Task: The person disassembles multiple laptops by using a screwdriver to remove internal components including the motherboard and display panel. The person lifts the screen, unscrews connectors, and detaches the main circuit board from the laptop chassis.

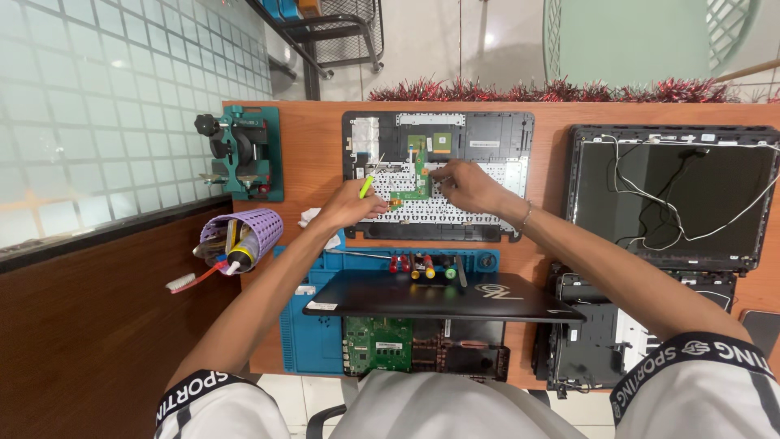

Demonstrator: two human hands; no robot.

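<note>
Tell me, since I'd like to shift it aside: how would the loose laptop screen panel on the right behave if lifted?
The screen panel is thin and broad, so it would probably flex and could crack if lifted by one corner. White cables lie loose across it and would likely slide or snag. Its glossy face looks slippery.

wall: frosted glass-block panel (pixel 122 106) on the left | bench (pixel 313 175): orange-brown wood, red tinsel (pixel 552 89) along far edge | floor (pixel 422 41): pale, glossy, light glare | furniture: black metal chair frame (pixel 341 36) behind
</note>
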